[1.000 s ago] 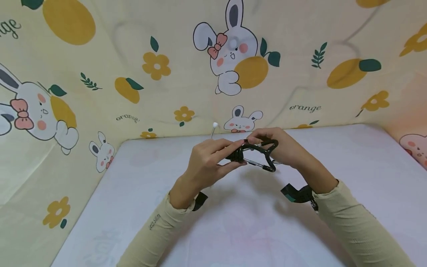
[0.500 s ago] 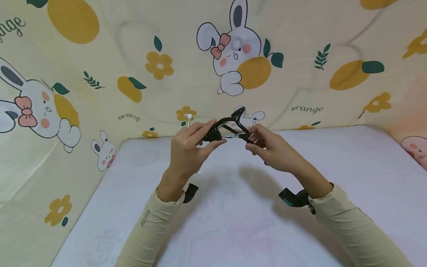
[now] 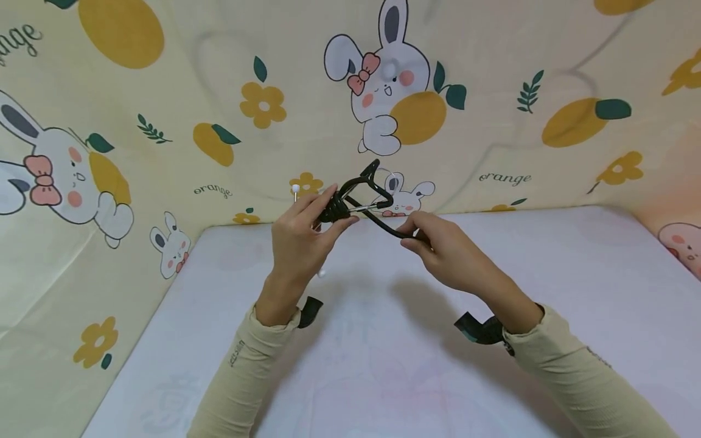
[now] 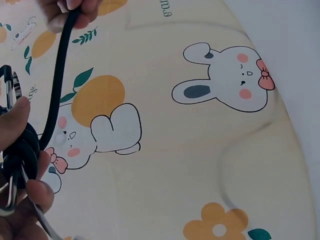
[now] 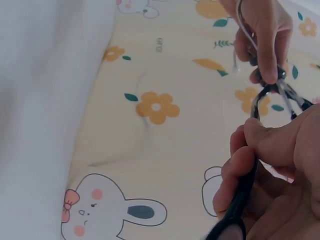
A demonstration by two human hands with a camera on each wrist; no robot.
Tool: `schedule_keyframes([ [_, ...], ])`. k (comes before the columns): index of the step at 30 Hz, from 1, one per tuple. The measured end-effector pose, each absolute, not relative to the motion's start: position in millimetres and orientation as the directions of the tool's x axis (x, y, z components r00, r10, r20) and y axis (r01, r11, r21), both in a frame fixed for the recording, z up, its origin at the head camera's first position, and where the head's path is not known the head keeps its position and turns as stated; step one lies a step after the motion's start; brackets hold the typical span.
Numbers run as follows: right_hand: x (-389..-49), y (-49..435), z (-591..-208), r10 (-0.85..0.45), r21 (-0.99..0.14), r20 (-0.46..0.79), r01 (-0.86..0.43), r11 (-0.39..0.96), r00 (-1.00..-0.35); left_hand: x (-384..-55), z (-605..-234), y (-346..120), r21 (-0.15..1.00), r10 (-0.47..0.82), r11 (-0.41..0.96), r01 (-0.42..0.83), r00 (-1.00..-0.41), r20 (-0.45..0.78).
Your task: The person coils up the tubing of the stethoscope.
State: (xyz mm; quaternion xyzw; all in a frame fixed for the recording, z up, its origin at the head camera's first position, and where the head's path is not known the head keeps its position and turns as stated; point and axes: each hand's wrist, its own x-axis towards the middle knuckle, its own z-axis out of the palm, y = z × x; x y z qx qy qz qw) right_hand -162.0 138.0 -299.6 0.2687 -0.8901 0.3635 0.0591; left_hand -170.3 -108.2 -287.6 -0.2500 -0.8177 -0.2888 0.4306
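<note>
In the head view, my left hand (image 3: 298,240) grips a black carabiner-like clip (image 3: 371,172) with silver gates, raised above the table. Black cord (image 3: 334,210) is wound thickly around the clip's near end, between my left thumb and fingers. One strand of it runs off to my right hand (image 3: 449,252), which pinches it between thumb and fingers. The left wrist view shows this strand (image 4: 57,82) drawn straight. In the right wrist view, the cord passes through my right fingers and ends in a loop (image 5: 232,227). A thin wire (image 4: 42,222) with white ball tips also sits in my left hand.
A white-covered table (image 3: 350,365) spreads below both hands. Behind it and at the sides hangs a cream sheet (image 3: 181,79) printed with rabbits, oranges and flowers. Black straps (image 3: 479,328) hang at the wrists.
My left hand has moved up and left with the clip. My right hand has left the clip, moved lower, and pulled a cord strand out to the right, lengthening it.
</note>
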Motion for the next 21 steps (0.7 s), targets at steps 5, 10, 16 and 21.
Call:
schedule_keyframes([
  [5,-155.7,134.5,-296.5,-0.476,-0.565,0.363,-0.595,0.571,-0.801,-171.6,-288.1,-110.1,0.264,0.137,0.743,0.615,-0.526,0.839],
  [10,-148.9,132.8,-292.9,-0.515,-0.509,0.417,-0.662,0.549,-0.748,-172.6,-289.1,-110.1,0.24,0.141,0.777,0.582,-0.532,0.835],
  [16,-141.5,130.5,-290.2,-0.531,-0.49,0.426,-0.68,0.545,-0.732,-172.5,-290.7,-109.2,0.216,0.153,0.788,0.576,-0.524,0.838],
  [21,-136.5,126.5,-290.4,-0.507,-0.474,0.462,-0.686,0.552,-0.728,-172.2,-293.5,-107.3,0.142,0.19,0.815,0.561,-0.491,0.85],
])
